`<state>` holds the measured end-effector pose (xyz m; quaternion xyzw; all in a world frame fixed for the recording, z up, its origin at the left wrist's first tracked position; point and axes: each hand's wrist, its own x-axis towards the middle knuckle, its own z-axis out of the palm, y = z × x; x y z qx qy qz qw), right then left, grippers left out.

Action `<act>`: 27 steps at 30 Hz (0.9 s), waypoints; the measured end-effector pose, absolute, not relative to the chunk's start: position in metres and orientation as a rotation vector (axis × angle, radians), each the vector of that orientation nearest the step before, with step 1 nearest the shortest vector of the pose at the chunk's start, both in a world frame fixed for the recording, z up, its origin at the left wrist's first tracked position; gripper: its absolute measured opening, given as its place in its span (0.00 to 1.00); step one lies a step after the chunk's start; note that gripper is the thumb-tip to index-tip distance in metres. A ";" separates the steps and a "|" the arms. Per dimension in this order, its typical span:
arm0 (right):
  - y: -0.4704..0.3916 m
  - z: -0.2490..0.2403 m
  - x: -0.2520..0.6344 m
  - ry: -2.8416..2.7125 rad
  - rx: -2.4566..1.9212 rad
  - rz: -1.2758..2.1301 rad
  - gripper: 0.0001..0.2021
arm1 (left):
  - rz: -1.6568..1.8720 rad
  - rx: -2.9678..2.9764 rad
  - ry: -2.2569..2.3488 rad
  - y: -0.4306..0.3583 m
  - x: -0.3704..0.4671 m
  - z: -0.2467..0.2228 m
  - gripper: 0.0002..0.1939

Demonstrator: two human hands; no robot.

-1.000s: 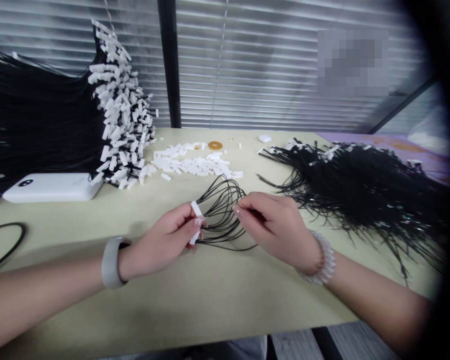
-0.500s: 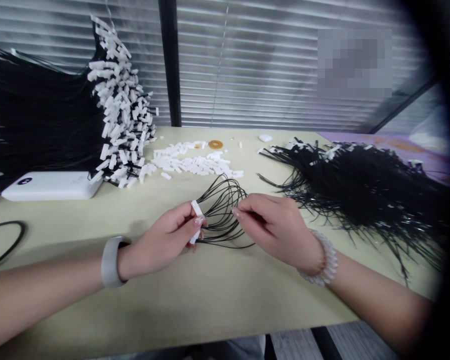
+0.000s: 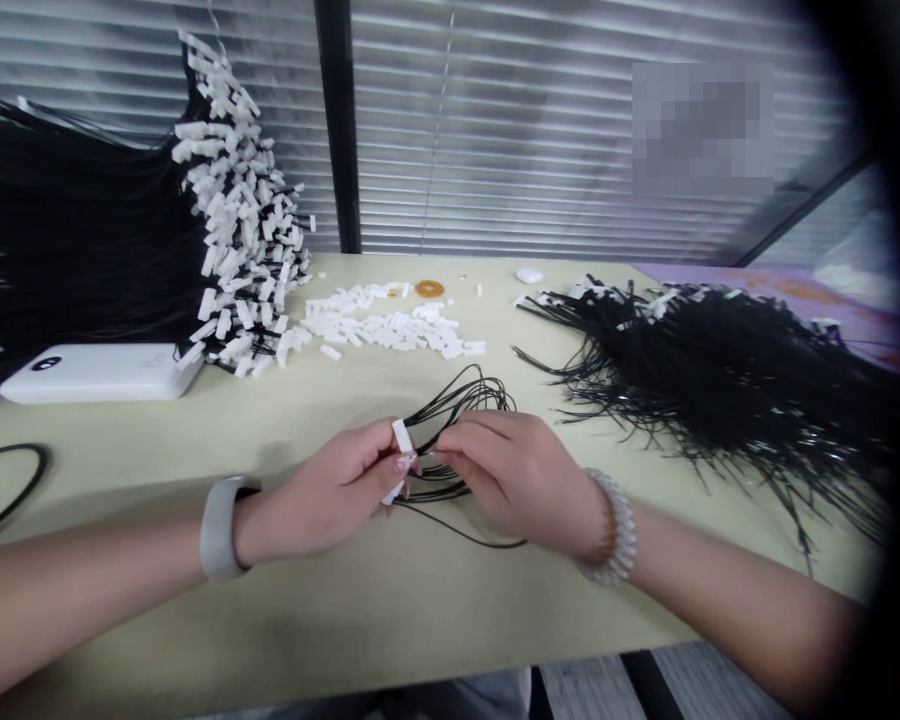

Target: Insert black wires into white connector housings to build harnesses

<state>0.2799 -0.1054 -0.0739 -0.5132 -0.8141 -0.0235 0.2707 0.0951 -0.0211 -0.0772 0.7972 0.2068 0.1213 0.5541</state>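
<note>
My left hand (image 3: 345, 485) is closed on a long white connector (image 3: 403, 435), pinched between thumb and fingers and tilted over the table. Thin black wires (image 3: 480, 387) run from the connector's right side and loop back beneath my right hand. Close to the connector, my right hand (image 3: 506, 470) has its thumb and index finger pinched together among these wires. It seems to grip a wire near the connector, though the fingertips cover the end. One loose wire (image 3: 457, 532) curves below the right hand.
Small white connector pieces (image 3: 397, 325) lie mid-table behind my hands, near an orange ring (image 3: 430, 289). At left stand a large bundle of black wires with white ends (image 3: 240, 210) and a white power bank (image 3: 105, 372). More black wires (image 3: 727, 370) are heaped at right.
My right hand has moved left and slightly down, up to the connector. My left hand and the connector have shifted a little right and down. The wire loops have moved along.
</note>
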 end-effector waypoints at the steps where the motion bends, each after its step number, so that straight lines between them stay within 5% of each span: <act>1: -0.106 -0.074 0.279 -2.189 -1.384 -0.080 0.09 | 0.286 1.906 0.487 -0.021 0.095 -0.078 0.10; 23: -0.109 -0.062 0.275 -2.252 -1.520 -0.516 0.06 | 0.302 2.026 0.426 -0.027 0.096 -0.076 0.10; 27: -0.118 -0.037 0.286 -2.071 -1.464 -0.167 0.04 | 0.286 1.828 0.494 -0.020 0.093 -0.059 0.11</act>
